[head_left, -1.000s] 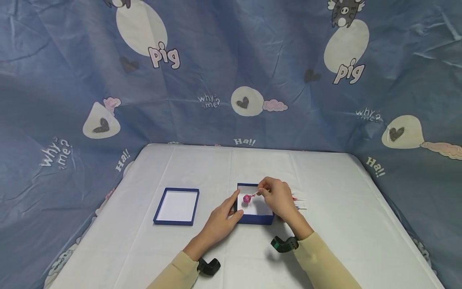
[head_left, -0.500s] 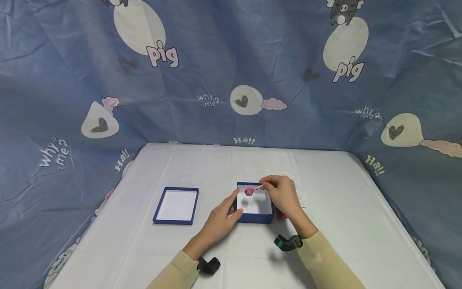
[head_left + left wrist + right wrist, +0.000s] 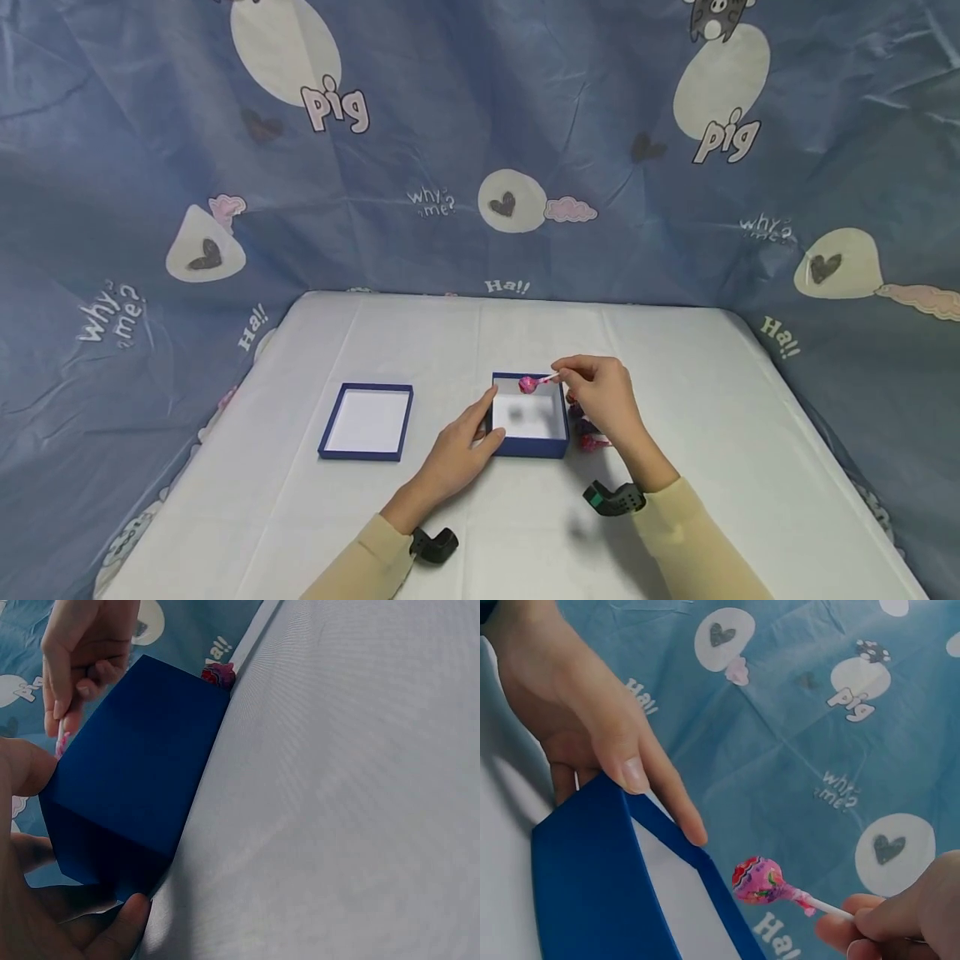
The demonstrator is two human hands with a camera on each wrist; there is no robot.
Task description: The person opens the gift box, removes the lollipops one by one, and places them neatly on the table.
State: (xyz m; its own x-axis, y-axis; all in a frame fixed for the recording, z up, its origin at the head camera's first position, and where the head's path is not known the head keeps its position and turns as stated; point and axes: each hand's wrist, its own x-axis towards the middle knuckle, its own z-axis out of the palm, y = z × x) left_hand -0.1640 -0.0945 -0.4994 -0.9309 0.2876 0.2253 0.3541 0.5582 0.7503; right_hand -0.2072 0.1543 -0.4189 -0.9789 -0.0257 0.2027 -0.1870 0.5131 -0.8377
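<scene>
My left hand (image 3: pixel 452 452) holds the left side of an open blue box (image 3: pixel 531 448) with a white inside. Its index finger lies along the left rim and its thumb is at the front corner. The right hand (image 3: pixel 602 398) pinches the white stick of a pink-wrapped lollipop (image 3: pixel 528 385) between thumb and fingers. That lollipop hangs over the back right part of the box, its round head pointing left. In the right wrist view the lollipop (image 3: pixel 759 881) shows red, pink and green on its wrapper. More wrapped lollipops (image 3: pixel 592 442) lie along the box's right side, partly hidden by the right hand.
A shallow blue square lid (image 3: pixel 366 456) with a white inside lies to the left of the box. Both stand on a white-covered table (image 3: pixel 225 517). A blue patterned curtain (image 3: pixel 420 133) rises behind the table and around its sides.
My right hand has lifted and moved back and to the right, taking the lollipop from over the box's middle toward its back right. The left hand stays on the box.
</scene>
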